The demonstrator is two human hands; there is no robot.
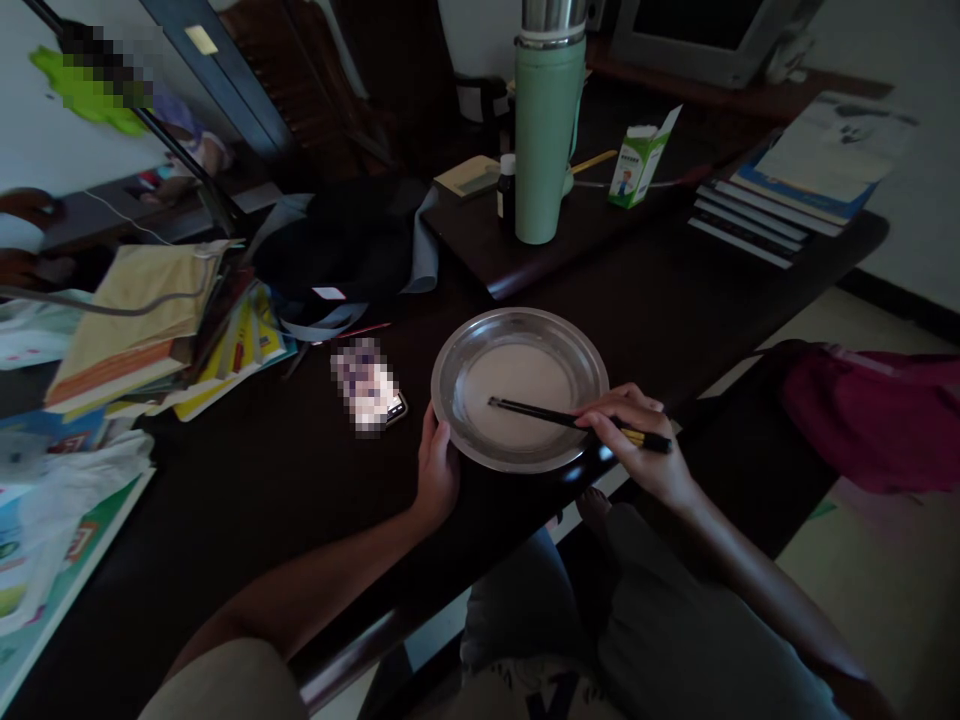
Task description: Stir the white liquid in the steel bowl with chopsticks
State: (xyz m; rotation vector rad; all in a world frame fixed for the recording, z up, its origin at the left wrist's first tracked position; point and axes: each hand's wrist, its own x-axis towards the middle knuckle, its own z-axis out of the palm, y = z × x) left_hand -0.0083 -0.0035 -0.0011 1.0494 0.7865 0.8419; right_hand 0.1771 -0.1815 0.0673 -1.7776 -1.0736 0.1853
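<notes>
A round metal plate [450,365] holding pale liquid sits near the front edge of the dark table [285,470]. My left hand [436,468] rests against the plate's left rim, fingers curled on it. My right hand [637,440] is closed on a pair of black chopsticks [559,416]. Their tips reach left into the pale liquid near the plate's middle.
A phone [369,390] lies left of the plate. A tall green flask [547,130], a small dark bottle [507,190] and a small carton [637,160] stand behind. Book stacks lie at far right [787,190] and left [150,320]. Red cloth [877,410] sits right.
</notes>
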